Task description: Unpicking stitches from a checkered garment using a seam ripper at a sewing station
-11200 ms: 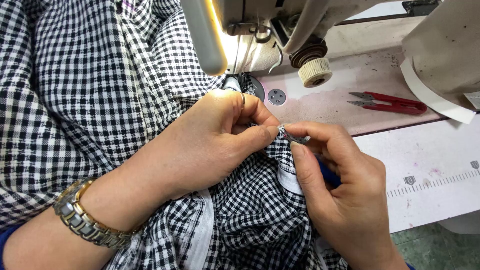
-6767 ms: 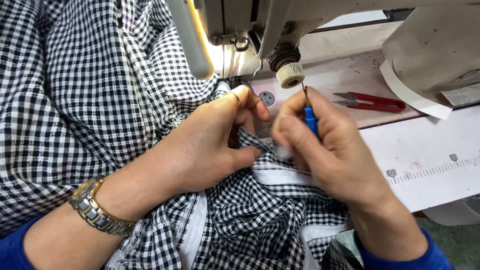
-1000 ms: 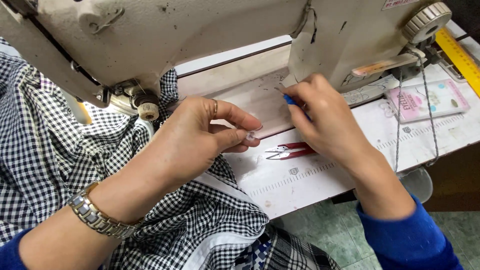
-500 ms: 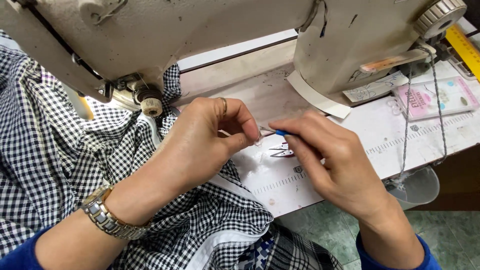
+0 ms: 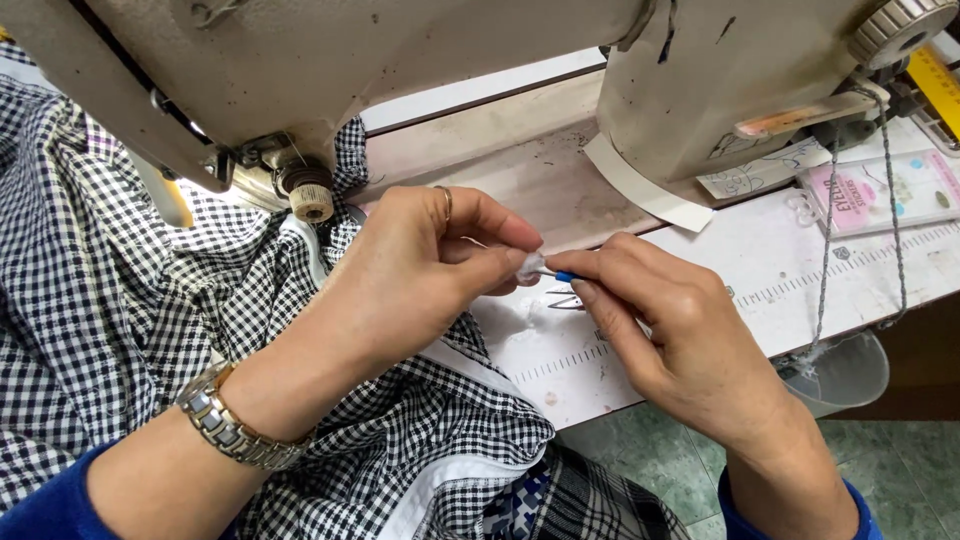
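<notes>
Left hand with fingers pinched on a small white scrap above the table, right hand fingers closed around a blue-handled pick touching that scrap, black-and-white checked fabric under the sewing machine, thread snips just below

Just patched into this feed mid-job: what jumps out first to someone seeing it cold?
First the two hands meeting mid-frame: the left hand pinches a small white bit at its fingertips, and the right hand brings a thin blue-handled tool up to it. Black-and-white checked fabric fills the left side and spills off the table edge. The cream sewing machine spans the top, above the white table.
</notes>
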